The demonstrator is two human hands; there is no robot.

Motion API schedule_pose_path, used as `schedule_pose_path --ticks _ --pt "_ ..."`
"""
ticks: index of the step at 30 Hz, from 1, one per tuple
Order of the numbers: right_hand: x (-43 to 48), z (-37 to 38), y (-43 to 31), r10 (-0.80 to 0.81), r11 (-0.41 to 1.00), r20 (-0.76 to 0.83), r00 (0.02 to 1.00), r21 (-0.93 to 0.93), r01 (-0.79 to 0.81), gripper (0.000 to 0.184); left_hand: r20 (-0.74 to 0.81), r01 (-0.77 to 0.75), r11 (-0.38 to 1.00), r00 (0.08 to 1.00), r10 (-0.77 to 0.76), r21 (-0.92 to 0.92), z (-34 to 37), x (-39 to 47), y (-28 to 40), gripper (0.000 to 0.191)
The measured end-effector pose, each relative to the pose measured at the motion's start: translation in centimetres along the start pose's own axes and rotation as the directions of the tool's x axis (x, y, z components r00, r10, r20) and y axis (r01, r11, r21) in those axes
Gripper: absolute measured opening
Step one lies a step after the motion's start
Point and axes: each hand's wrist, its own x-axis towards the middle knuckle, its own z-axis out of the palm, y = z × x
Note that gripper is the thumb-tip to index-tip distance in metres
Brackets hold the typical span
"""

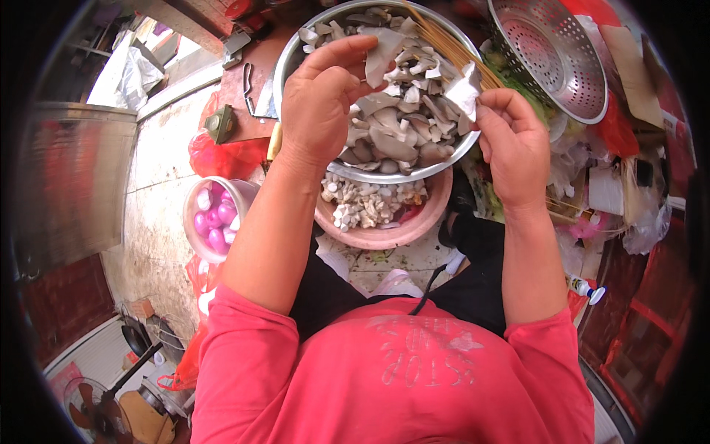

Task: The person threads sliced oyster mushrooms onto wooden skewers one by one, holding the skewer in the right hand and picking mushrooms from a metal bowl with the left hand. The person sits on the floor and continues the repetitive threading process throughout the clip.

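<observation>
My left hand is raised over a metal basin and pinches a thin grey piece of oyster mushroom. At the basin's right rim, my right hand holds another mushroom piece, pale side up, between thumb and fingertips. Torn oyster mushrooms fill the basin. A bundle of bamboo skewers lies slanted across its upper right rim, partly behind the right-hand piece. Below the basin, a pink plastic tub contains cut mushroom stems.
A white bucket of purple onions stands left of my forearm. At upper right, a metal colander tilts beside plastic bags and cardboard. A red bag and a green box-like object lie left of the basin.
</observation>
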Motion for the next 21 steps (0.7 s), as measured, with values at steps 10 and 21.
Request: schedule_pose_path --ticks 10,21 --pt "0.4 1.3 0.2 0.06 0.958 0.056 0.997 0.278 -0.074 0.025 -0.013 0.055 0.994 0.998 -0.054 0.094 3.3 -3.2 -2.7 0.034" --pt "0.2 2.3 0.2 0.085 0.973 0.089 0.992 0.207 -0.102 0.026 -0.047 0.193 0.96 0.977 -0.206 -0.205 4.1 -3.9 -3.0 0.038"
